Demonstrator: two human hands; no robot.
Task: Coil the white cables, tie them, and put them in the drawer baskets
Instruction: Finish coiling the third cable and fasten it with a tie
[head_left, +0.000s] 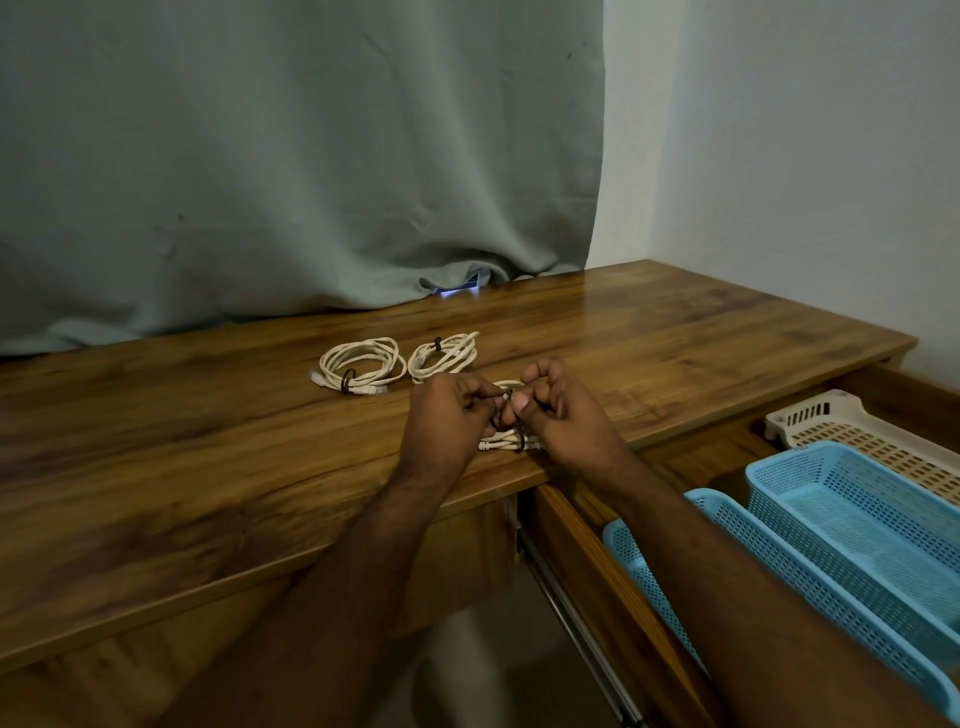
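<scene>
My left hand (451, 415) & right hand (558, 408) meet near the desk (208, 441) front edge, just above the open drawer (670, 457). Fingers of both curled, pinching a black tie (518, 434) wrapped round the white cable coil (506, 441) lying there. 2 more coils sit further back toward mid-desk: left coil (362, 366) w/ dark tie, right coil (444, 356) too, just beside each other. Drawer holds 2 blue baskets (852, 514) & a cream basket (857, 431).
</scene>
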